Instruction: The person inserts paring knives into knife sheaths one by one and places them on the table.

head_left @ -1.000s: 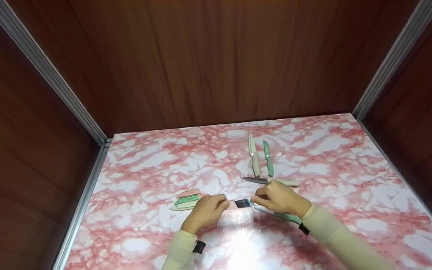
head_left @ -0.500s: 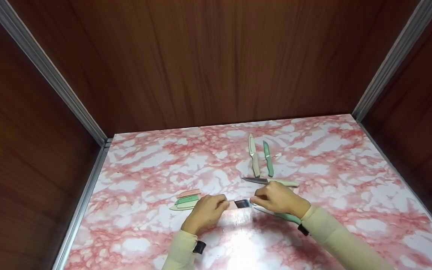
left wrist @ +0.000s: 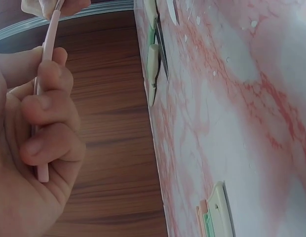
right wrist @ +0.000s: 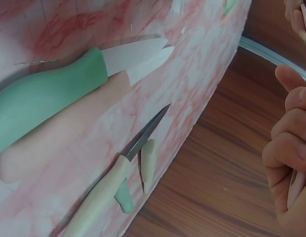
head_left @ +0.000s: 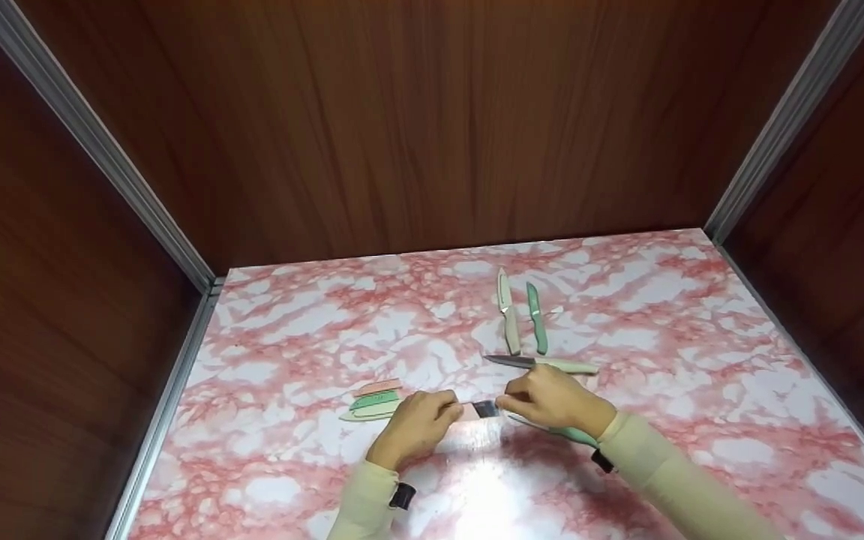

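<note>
Almost nothing has moved since a second ago: your two hands have only drifted a little, and the gap between them looks slightly narrower. Your left hand [head_left: 418,424] has its fingers curled around a thin pink sheath [left wrist: 46,98], and your right hand [head_left: 552,399] is closed on a knife whose bare steel blade [head_left: 484,408] shows between the two hands, with its handle hidden in the fist. So the knife is in the air just above the marble-pattern table [head_left: 702,337], and I judge that its blade is only partly inside the sheath or partly out; I cannot tell which direction. Left of your left hand lies a small stack of sheaths [head_left: 370,401], pink, green and cream. Beyond your right hand a cream-handled knife [head_left: 541,364] lies crosswise, and farther away a beige knife [head_left: 507,311] and a green knife [head_left: 536,316] lie side by side. A green handle [head_left: 574,433] lies under your right wrist.
</note>
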A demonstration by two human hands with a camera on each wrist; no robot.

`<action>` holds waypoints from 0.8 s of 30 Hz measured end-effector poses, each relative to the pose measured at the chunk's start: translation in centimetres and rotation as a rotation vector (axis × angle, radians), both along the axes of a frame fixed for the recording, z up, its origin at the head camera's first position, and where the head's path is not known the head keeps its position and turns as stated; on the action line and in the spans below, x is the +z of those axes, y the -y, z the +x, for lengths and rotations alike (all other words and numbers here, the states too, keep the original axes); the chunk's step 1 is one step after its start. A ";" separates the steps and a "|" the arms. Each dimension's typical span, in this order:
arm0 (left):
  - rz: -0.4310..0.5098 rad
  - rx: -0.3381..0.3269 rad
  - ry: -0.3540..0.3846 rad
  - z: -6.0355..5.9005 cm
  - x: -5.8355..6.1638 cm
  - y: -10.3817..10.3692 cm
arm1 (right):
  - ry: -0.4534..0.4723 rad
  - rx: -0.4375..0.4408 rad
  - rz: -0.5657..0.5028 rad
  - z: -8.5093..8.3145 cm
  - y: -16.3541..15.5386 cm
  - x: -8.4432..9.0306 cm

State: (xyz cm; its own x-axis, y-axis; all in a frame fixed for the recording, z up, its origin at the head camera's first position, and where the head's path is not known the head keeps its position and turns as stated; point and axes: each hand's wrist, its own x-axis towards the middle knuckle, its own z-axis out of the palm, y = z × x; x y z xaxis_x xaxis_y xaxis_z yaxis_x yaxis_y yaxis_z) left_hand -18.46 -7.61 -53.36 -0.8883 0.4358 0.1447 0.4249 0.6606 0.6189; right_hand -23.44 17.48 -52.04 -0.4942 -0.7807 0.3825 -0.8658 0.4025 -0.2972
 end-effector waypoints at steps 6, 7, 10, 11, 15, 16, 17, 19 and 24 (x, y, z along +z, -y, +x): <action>0.013 0.000 0.034 0.0 0.2 0.0 | 0.018 -0.029 0.012 0.0 0.1 -0.1; 0.012 0.000 0.043 0.0 0.3 0.0 | 0.021 -0.034 0.014 0.0 0.1 -0.1; 0.003 0.005 0.057 0.0 0.3 -0.1 | 0.025 -0.040 0.017 0.1 0.1 0.0; -0.002 0.007 0.055 0.0 0.3 -0.1 | 0.024 -0.040 0.016 0.1 0.1 0.0; -0.008 0.016 0.051 -0.1 0.2 -0.3 | 0.016 -0.034 0.011 0.1 0.2 0.0; -0.004 0.015 0.053 -0.1 0.2 -0.3 | 0.014 -0.032 0.011 0.0 0.2 0.0; 0.001 0.015 0.057 -0.1 0.2 -0.3 | 0.014 -0.030 0.012 0.0 0.2 0.0; 0.004 0.014 0.064 -0.1 0.3 -0.4 | 0.013 -0.028 0.014 0.0 0.2 0.0; -0.002 0.010 0.053 -0.1 0.3 -0.4 | 0.012 -0.023 0.010 -0.1 0.3 -0.1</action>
State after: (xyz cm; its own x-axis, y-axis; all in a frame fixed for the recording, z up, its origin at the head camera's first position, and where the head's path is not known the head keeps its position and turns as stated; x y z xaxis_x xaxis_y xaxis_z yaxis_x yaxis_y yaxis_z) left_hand -18.53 -7.20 -53.05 -0.8989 0.4274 0.0965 0.3852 0.6659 0.6389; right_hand -23.51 17.18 -52.15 -0.5169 -0.7726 0.3687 -0.8525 0.4255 -0.3036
